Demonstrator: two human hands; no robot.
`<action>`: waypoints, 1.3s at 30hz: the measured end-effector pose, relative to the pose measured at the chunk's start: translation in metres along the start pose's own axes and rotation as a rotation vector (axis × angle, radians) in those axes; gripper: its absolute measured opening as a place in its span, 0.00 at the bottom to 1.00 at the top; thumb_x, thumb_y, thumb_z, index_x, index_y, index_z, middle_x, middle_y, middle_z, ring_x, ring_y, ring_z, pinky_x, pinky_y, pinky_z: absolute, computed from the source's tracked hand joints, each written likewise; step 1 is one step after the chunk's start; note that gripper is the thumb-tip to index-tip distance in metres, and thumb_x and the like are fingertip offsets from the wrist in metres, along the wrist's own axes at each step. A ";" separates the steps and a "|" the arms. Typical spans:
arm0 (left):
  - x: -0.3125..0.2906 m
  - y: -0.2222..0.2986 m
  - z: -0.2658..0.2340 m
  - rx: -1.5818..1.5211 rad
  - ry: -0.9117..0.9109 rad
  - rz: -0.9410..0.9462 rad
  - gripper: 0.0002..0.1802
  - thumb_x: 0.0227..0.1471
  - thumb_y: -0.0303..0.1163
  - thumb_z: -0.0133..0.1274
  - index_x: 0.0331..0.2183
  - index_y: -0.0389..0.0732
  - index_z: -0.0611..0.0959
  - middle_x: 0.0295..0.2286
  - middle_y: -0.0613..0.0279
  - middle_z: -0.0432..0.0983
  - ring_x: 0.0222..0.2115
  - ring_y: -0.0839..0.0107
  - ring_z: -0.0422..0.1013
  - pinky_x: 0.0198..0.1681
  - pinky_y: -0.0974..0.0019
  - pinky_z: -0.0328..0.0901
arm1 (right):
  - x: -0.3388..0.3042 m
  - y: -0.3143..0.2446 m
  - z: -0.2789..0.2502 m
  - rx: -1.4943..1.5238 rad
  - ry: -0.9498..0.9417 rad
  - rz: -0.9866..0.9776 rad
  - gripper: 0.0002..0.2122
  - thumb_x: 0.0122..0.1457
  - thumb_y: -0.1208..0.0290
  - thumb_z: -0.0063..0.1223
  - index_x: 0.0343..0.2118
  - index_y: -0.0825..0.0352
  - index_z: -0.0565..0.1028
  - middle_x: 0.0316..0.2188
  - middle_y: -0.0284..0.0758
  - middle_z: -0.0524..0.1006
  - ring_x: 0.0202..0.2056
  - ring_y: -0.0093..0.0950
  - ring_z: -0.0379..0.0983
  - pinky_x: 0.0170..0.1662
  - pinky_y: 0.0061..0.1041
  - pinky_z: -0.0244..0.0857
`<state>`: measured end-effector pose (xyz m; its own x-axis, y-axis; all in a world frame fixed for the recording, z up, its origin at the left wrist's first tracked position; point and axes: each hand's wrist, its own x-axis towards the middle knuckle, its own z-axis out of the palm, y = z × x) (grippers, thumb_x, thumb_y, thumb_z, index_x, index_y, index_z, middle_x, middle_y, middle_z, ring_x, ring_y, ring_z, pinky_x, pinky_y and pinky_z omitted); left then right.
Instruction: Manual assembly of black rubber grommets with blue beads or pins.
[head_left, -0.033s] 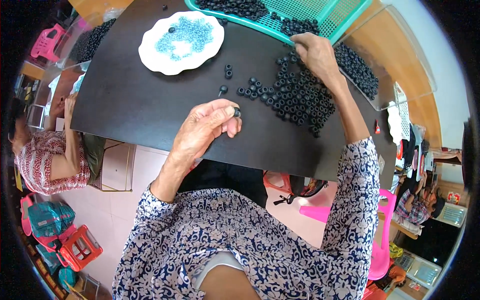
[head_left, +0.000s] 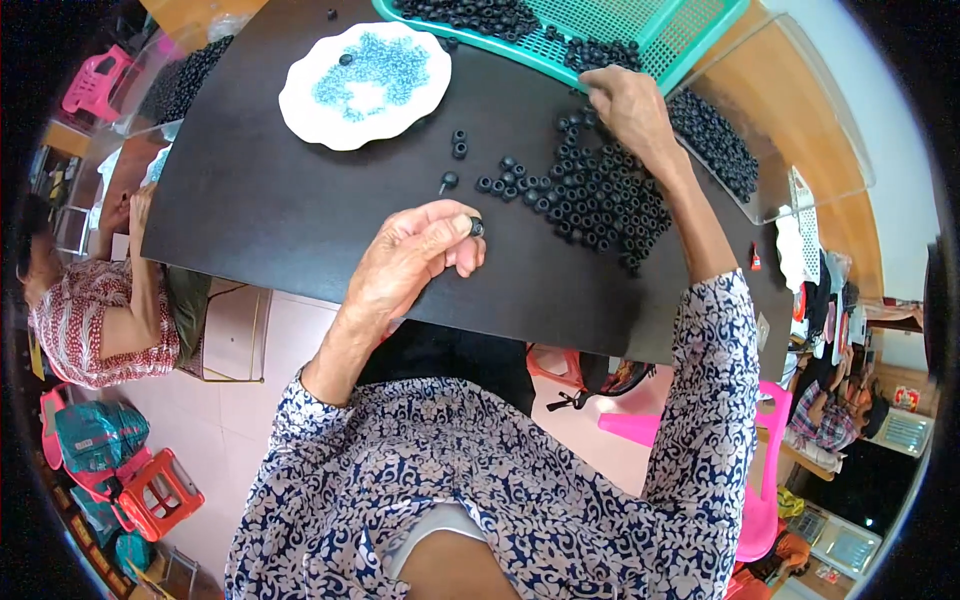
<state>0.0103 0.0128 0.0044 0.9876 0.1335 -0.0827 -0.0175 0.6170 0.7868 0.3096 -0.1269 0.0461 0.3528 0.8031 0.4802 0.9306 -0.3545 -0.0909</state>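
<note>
Between the thumb and fingers of my left hand [head_left: 405,255] is a small round black plastic piece [head_left: 476,228], held above the near part of the dark table. My right hand [head_left: 638,115] is at the near rim of a green mesh basket [head_left: 540,68], fingers bent together; whatever they pinch, if anything, is hidden. Below that hand spreads a loose pile of black ring-like pieces [head_left: 605,195]. A black piece with a thin pin [head_left: 450,179] lies beyond my left hand. Farther left, a white scalloped plate [head_left: 305,115] holds many small clear-bluish bits and one black piece.
A clear plastic bin [head_left: 800,205] full of black pieces stands at the right. On the dark table [head_left: 230,200], a small red tube [head_left: 755,256] lies near the right edge. Another person [head_left: 110,310] sits at the left. A pink chair [head_left: 765,480] is beside me.
</note>
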 end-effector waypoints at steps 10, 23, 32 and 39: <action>-0.004 -0.003 -0.002 0.044 0.052 -0.034 0.13 0.58 0.33 0.50 0.38 0.33 0.79 0.20 0.60 0.74 0.29 0.67 0.72 0.37 0.66 0.66 | 0.021 -0.015 0.020 -0.215 -0.220 0.078 0.09 0.48 0.73 0.56 0.33 0.68 0.80 0.26 0.47 0.78 0.32 0.44 0.76 0.39 0.39 0.69; -0.003 -0.010 -0.006 0.099 0.024 0.012 0.12 0.58 0.35 0.50 0.37 0.35 0.79 0.25 0.63 0.76 0.24 0.80 0.70 0.27 0.79 0.61 | 0.016 -0.046 0.020 0.215 -0.087 0.018 0.06 0.49 0.74 0.55 0.30 0.70 0.77 0.21 0.42 0.76 0.22 0.33 0.74 0.30 0.29 0.67; 0.001 -0.006 0.000 0.044 -0.003 0.035 0.11 0.58 0.32 0.49 0.36 0.33 0.78 0.25 0.62 0.74 0.27 0.76 0.70 0.35 0.74 0.65 | -0.004 -0.049 0.008 0.343 -0.012 0.119 0.07 0.55 0.73 0.55 0.36 0.67 0.79 0.23 0.33 0.79 0.25 0.20 0.73 0.32 0.21 0.67; -0.002 -0.004 0.004 0.020 0.039 0.063 0.14 0.58 0.34 0.50 0.39 0.32 0.78 0.19 0.62 0.72 0.25 0.69 0.68 0.39 0.63 0.64 | -0.007 -0.008 0.000 0.437 -0.003 0.408 0.09 0.56 0.70 0.51 0.36 0.66 0.80 0.26 0.35 0.80 0.28 0.24 0.76 0.35 0.25 0.69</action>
<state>0.0092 0.0072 0.0034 0.9778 0.2020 -0.0562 -0.0759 0.5910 0.8031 0.3001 -0.1295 0.0438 0.6900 0.6449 0.3287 0.6735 -0.4055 -0.6181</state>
